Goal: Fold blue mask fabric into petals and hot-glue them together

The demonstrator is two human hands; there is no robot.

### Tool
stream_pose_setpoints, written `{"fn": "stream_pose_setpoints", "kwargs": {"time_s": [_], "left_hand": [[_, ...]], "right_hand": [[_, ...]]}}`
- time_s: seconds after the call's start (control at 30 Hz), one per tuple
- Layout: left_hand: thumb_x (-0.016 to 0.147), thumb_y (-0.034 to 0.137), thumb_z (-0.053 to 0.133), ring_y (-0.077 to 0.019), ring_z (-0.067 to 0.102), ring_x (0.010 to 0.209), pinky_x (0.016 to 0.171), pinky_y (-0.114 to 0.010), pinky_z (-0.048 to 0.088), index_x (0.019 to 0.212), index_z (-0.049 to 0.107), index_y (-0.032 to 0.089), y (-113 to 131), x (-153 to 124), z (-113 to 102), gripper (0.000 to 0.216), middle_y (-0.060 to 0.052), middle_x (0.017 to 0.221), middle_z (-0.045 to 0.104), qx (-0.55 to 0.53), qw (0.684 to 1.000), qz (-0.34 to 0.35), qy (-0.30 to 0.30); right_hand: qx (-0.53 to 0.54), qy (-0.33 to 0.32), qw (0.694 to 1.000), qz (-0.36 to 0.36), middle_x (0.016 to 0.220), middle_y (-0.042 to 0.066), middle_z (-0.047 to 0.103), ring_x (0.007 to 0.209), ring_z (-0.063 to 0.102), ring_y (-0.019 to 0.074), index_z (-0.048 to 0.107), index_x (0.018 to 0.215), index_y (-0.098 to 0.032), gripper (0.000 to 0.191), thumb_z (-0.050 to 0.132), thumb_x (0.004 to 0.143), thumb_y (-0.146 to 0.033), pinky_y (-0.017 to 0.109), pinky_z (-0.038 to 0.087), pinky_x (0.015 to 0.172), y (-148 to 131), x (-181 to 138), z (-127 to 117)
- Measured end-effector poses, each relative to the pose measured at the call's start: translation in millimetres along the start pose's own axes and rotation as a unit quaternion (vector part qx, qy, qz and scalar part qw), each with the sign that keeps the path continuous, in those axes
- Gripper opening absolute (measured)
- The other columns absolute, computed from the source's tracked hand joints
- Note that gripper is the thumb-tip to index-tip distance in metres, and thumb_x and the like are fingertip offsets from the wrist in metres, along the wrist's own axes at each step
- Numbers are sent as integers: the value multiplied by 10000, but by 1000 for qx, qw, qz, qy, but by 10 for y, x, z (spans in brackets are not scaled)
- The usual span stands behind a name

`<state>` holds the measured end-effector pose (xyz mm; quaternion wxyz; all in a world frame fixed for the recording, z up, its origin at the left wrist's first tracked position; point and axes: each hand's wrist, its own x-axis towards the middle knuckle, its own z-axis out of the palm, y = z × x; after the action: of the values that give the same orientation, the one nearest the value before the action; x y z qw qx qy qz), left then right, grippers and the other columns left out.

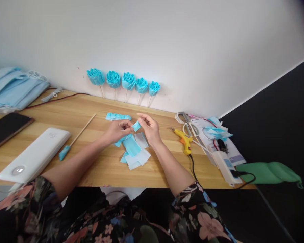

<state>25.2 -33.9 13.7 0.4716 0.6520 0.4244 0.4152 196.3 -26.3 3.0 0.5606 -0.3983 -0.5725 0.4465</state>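
Between my two hands is a small folded piece of blue fabric point(136, 126), held just above the wooden table. My left hand point(118, 131) pinches its left side, and the fingers of my right hand point(149, 127) close on its right edge. Below them lies a loose pile of cut blue and white fabric pieces point(132, 147). A row of folded blue petals point(118, 116) rests behind my left hand. Off to the left, a wooden stick point(82, 130) lies with a rolled blue bud point(64, 153) at its near end.
Several blue fabric roses point(113, 79) on sticks lean against the wall. To the right are a yellow glue gun point(185, 141), scissors point(190, 126), a power strip point(225, 167) and a green pouch point(270, 172). At left sit a white power bank point(38, 152), a phone point(8, 128) and stacked face masks point(15, 87).
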Motion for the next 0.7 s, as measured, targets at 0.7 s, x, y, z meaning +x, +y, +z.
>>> {"fn": "stream_pose_setpoints", "kwargs": {"time_s": [0.7], "left_hand": [[677,484,739,-80,365,485,454,-232,260,737,649,167,8,-8,-14,335,45,547,486,-103,990,-29,95]], "right_hand": [[-33,-21,999,22,788,-7,646,809,586,166,643,771,-221,199,663,804,-416,287,455,812,-21,-36,54]]}}
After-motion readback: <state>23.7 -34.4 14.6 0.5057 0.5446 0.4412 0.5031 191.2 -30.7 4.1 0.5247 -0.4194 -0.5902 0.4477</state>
